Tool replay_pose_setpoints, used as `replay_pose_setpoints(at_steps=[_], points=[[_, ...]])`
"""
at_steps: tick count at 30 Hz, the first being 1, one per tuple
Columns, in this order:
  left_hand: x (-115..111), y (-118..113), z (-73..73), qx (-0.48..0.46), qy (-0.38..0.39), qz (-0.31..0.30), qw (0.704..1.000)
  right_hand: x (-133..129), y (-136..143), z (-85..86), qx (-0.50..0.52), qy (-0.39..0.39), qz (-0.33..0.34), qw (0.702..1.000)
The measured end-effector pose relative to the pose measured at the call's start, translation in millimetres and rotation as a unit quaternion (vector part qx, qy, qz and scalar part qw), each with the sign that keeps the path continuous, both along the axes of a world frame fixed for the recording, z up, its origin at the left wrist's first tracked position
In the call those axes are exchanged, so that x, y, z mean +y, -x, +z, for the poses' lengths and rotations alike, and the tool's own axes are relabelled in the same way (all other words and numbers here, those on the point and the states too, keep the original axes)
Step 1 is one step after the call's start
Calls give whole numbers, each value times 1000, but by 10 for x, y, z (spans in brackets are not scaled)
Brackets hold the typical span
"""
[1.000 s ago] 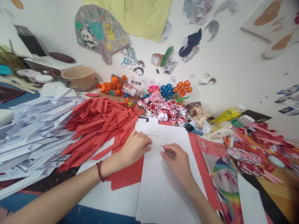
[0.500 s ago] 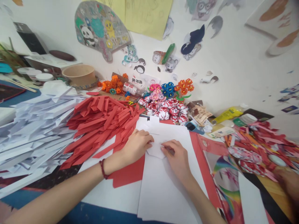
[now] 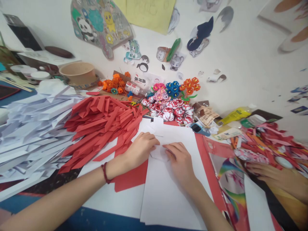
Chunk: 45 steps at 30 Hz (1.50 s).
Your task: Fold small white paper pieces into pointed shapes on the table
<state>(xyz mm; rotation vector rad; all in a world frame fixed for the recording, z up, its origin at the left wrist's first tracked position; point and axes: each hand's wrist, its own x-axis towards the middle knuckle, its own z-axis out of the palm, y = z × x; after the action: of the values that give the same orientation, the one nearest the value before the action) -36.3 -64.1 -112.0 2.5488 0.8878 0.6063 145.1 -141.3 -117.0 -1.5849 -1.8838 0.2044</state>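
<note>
Over a stack of white paper sheets (image 3: pixel 166 192), both of my hands pinch a small white folded paper (image 3: pixel 159 154). My left hand (image 3: pixel 141 148), with a dark red bead bracelet on its wrist, has its fingertips closed on the paper's upper left edge. Closed on the right side is my right hand (image 3: pixel 180 160), its fingers bent and partly hiding the sheet. White on white makes the exact folds hard to see. Left of my hands lies a heap of red folded paper strips (image 3: pixel 103 125), and beyond it a larger heap of white paper strips (image 3: pixel 36 128).
Red-and-white paper flowers (image 3: pixel 173 110) stand behind the stack, near a blue watch (image 3: pixel 200 129). Another person's hand (image 3: pixel 279 178) rests at the right beside mixed red paper pieces (image 3: pixel 274 141). A tan round bowl (image 3: pixel 78 73) sits by the wall (image 3: pixel 247 64).
My hands have drawn slightly closer together on the small white paper, the right moving a little left. The other person's hand has come further into view at the right.
</note>
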Motion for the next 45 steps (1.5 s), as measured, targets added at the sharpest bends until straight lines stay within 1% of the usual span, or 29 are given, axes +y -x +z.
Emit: replay_pose_setpoints(at_steps=[6,9,11,14,16,22,26,29,38,45], points=[[-7,7,8,18,-41,-25,999,-22,-21,-39,-85,-54,30,994],[-13,26,36,41,-76,-45,995,-29,-20,-56,-147,-98,34,984],[-23,37,57,52,-106,-70,991,-35,-19,-58,-182,-118,34,976],[-31,46,77,63,-148,-114,981,-54,-19,-45,-212,-128,46,968],[-24,51,81,75,-162,-131,975,-69,-19,-33,-225,-128,58,964],[12,78,117,108,-209,-172,957,-89,7,-32,-274,-150,71,947],[-11,77,145,128,-248,-180,943,-96,28,-43,-305,-169,70,935],[-26,67,148,129,-254,-179,942,-95,35,-36,-313,-174,78,930],[0,76,131,127,-226,-173,950,-95,42,-36,-325,-176,95,924],[-19,69,123,134,-251,-187,940,-111,50,-57,-323,-158,94,928]])
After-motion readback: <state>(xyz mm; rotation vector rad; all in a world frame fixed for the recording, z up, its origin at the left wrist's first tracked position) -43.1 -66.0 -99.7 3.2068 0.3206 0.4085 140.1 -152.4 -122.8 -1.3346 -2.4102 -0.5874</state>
